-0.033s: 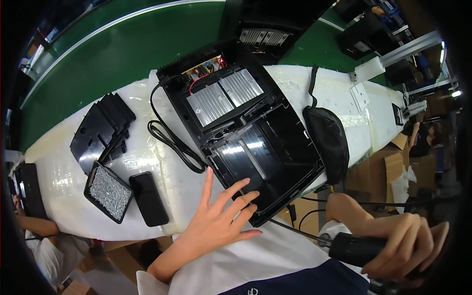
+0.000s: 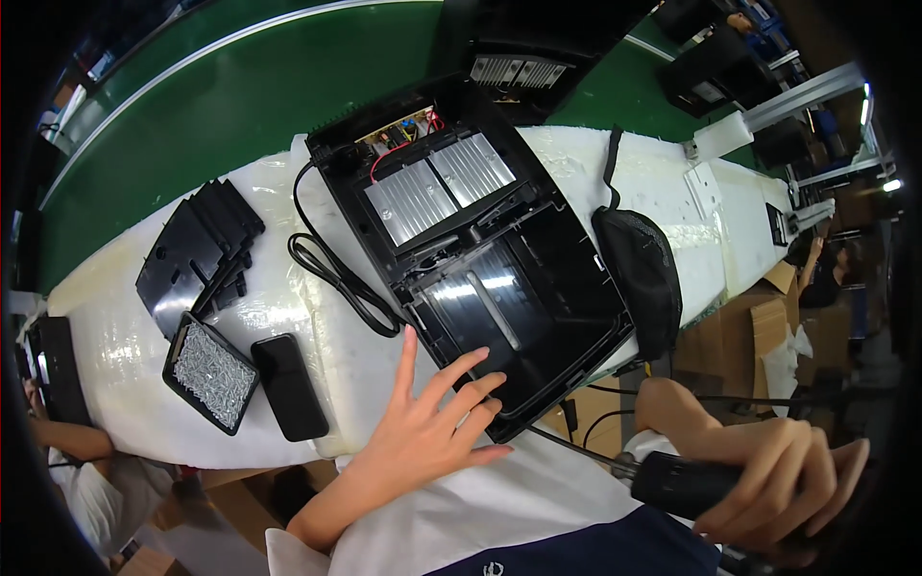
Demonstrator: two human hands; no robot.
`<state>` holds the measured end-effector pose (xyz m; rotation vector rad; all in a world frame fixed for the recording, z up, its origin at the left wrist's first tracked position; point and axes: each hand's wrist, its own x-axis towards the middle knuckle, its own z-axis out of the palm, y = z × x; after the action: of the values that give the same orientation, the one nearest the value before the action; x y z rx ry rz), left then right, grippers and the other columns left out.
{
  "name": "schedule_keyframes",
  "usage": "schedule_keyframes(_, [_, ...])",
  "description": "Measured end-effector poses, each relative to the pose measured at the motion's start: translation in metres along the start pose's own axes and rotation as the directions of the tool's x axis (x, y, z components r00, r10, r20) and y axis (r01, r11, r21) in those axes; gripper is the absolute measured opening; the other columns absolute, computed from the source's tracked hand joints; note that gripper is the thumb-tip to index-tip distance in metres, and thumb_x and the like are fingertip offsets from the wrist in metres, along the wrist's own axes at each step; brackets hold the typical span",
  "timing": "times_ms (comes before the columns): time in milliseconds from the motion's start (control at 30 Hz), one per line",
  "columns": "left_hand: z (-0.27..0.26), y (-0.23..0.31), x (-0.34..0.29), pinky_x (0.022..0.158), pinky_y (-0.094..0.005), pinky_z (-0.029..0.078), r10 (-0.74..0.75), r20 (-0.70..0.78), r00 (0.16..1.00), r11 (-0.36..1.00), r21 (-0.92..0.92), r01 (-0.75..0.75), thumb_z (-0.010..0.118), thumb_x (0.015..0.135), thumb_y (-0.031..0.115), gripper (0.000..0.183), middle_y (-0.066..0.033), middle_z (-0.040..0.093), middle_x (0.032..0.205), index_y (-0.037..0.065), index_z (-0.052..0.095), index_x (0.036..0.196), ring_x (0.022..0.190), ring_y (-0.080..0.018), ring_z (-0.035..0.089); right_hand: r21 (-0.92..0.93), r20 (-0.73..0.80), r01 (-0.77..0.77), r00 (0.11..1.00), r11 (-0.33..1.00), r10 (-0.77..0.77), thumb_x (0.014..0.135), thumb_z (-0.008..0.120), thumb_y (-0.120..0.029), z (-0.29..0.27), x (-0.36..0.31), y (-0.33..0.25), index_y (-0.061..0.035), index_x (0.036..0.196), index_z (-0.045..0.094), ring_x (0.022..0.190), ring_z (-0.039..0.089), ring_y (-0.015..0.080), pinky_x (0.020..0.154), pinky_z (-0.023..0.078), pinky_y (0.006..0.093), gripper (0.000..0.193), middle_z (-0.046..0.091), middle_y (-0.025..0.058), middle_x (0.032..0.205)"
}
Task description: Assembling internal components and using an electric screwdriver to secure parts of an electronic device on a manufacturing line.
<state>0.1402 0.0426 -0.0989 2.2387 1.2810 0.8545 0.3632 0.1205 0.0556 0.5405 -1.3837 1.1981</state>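
In front of me lies an opened black plastic housing, tilted on the table, with ribbed silver metal plates and coloured wires in its far part. My left hand has its fingers spread over the housing's near left edge, gripping nothing. My right hand is wrapped round a black power screwdriver. Its long thin shaft points left to the housing's near edge; where the tip sits is hidden. A black cord lies coiled along the housing's left side.
Left of the housing are a black tray of small silver screws, a black phone and stacked black plastic plates. A black mesh bag lies at the right. Another person's arm shows at far left; cardboard boxes stand right.
My right hand and the screwdriver have shifted slightly left. My left hand and the housing stay where they were.
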Motion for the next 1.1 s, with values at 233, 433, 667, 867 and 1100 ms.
schedule_keyframes(233, [0.010,-0.004,-0.003,0.107,-0.0777,0.020,0.034,-0.056,0.998,0.999,0.036,-0.032,0.081,0.063,0.034,0.039,0.0016,0.061,0.105,0.009,0.063,0.086,0.120,-0.0217,0.054,-0.100,0.032,-0.126,0.991,0.987,0.130,0.088,0.071,-0.028,0.004,-0.034,0.053,-0.0004,0.092,0.035,0.036,0.057,0.0230,0.030,0.050,0.0326,0.046,0.055,0.0144,0.052])
schedule_keyframes(433, [0.009,-0.003,-0.002,0.107,-0.0778,0.020,0.037,-0.058,0.998,0.999,0.031,-0.036,0.082,0.061,0.033,0.040,0.0027,0.061,0.103,0.009,0.063,0.087,0.118,-0.0200,0.055,-0.200,0.074,-0.374,0.916,0.906,0.395,0.089,0.069,-0.041,-0.004,-0.025,0.047,-0.0049,0.098,0.043,0.051,0.059,0.0204,0.049,0.055,0.0311,0.046,0.057,0.0081,0.067])
schedule_keyframes(667, [0.011,-0.003,0.000,0.107,-0.0781,0.019,0.038,-0.083,0.996,0.999,0.024,-0.036,0.082,0.059,0.031,0.039,0.0034,0.060,0.100,0.009,0.062,0.085,0.117,-0.0186,0.055,-0.178,0.083,-0.330,0.934,0.927,0.348,0.087,0.067,-0.050,-0.004,-0.040,0.053,-0.0033,0.102,0.040,0.051,0.060,0.0265,0.051,0.056,0.0365,0.055,0.058,0.0134,0.064])
schedule_keyframes(867, [0.018,-0.008,-0.004,0.109,-0.0782,0.011,0.096,-0.147,0.985,0.995,0.000,-0.097,0.079,0.067,0.031,0.031,0.0058,0.062,0.093,0.010,0.062,0.081,0.109,-0.0159,0.060,0.027,0.262,-0.428,0.875,0.904,0.406,0.084,0.061,0.002,-0.012,-0.035,0.056,0.0082,0.084,0.050,0.057,0.060,0.0361,0.050,0.052,0.0421,0.012,0.059,0.0274,0.077])
schedule_keyframes(1100, [0.034,-0.007,-0.004,0.109,-0.0767,0.016,0.149,-0.275,0.950,0.989,0.020,-0.149,0.078,0.070,0.032,0.032,0.0034,0.057,0.088,0.008,0.058,0.081,0.103,-0.0142,0.060,-0.043,0.021,-0.398,0.917,0.916,0.399,0.084,0.060,0.003,0.027,-0.051,0.061,0.0046,0.080,0.048,0.050,0.059,0.0335,0.045,0.053,0.0425,0.013,0.060,0.0241,0.067])
